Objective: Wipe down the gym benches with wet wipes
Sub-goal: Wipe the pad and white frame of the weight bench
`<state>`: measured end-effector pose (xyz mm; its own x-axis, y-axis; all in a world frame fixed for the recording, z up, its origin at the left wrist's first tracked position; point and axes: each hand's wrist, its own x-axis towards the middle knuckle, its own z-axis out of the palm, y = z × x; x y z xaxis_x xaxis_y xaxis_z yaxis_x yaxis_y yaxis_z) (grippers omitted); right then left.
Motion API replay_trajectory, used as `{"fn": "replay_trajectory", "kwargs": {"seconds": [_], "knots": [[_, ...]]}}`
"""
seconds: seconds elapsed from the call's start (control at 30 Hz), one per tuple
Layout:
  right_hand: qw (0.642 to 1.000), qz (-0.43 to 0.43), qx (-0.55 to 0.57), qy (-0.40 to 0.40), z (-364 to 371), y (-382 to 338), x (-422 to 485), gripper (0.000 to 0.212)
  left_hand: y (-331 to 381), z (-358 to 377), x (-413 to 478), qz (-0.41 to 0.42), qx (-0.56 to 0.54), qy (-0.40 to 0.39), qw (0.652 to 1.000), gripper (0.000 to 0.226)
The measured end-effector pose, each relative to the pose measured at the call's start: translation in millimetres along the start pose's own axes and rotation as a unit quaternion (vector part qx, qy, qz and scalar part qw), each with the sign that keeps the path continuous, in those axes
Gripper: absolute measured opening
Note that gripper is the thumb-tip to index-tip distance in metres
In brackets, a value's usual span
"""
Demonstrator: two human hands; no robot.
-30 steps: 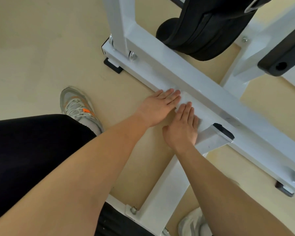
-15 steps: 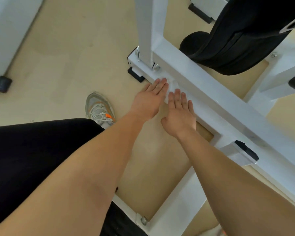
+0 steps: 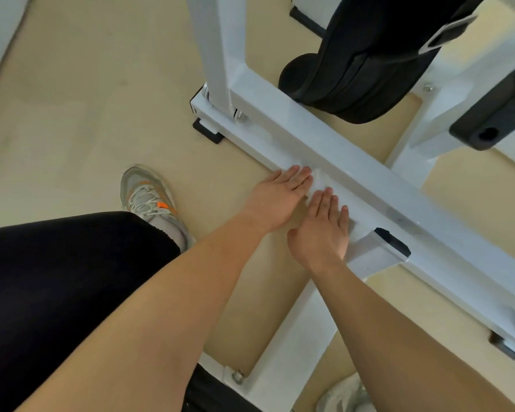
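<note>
Wipe [image 3: 319,177] on white frame beam [image 3: 399,200], left grip [image 3: 280,197] and right grip [image 3: 321,230] pressing it, fingers straight

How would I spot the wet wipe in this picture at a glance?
Find the long white frame beam crossing the floor diagonally. The left hand and right hand lie flat on its near face. The wet wipe is the crinkled white patch showing beyond their fingertips, unlike the smooth glossy metal.
</note>
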<state>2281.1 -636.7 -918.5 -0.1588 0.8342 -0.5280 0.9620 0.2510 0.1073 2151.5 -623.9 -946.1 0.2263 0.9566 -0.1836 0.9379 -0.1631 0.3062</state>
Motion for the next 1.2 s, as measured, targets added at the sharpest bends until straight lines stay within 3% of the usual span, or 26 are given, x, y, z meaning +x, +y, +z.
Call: {"fn": "replay_trajectory", "kwargs": {"seconds": [0.3, 0.4, 0.63, 0.77, 0.93, 1.1, 1.2], "knots": [[0.998, 0.037, 0.055, -0.019, 0, 22, 0, 0.089, 17, 1, 20, 0.034, -0.014, 0.049, 0.998, 0.047], [0.992, 0.017, 0.125, 0.024, 1, 20, 6, 0.083, 16, 1, 22, 0.041, -0.012, 0.08, 0.996, 0.035], [0.962, -0.046, 0.243, 0.118, -5, 20, 0, 0.059, 14, -8, -2, -0.043, -0.077, 0.156, 0.984, 0.018], [0.941, -0.081, 0.3, 0.13, -13, 19, -22, 0.046, 23, -24, -29, -0.054, -0.118, 0.152, 0.98, 0.033], [0.896, -0.09, 0.388, 0.198, -20, 35, -56, 0.03, 48, -46, -52, -0.02, -0.136, 0.168, 0.976, 0.032], [0.875, -0.079, 0.397, 0.265, -27, 72, -84, 0.02, 93, -60, -56, -0.011, -0.16, 0.18, 0.971, 0.023], [0.881, -0.062, 0.362, 0.3, -25, 101, -103, 0.015, 129, -59, -54, -0.01, -0.165, 0.175, 0.971, 0.019]]}}
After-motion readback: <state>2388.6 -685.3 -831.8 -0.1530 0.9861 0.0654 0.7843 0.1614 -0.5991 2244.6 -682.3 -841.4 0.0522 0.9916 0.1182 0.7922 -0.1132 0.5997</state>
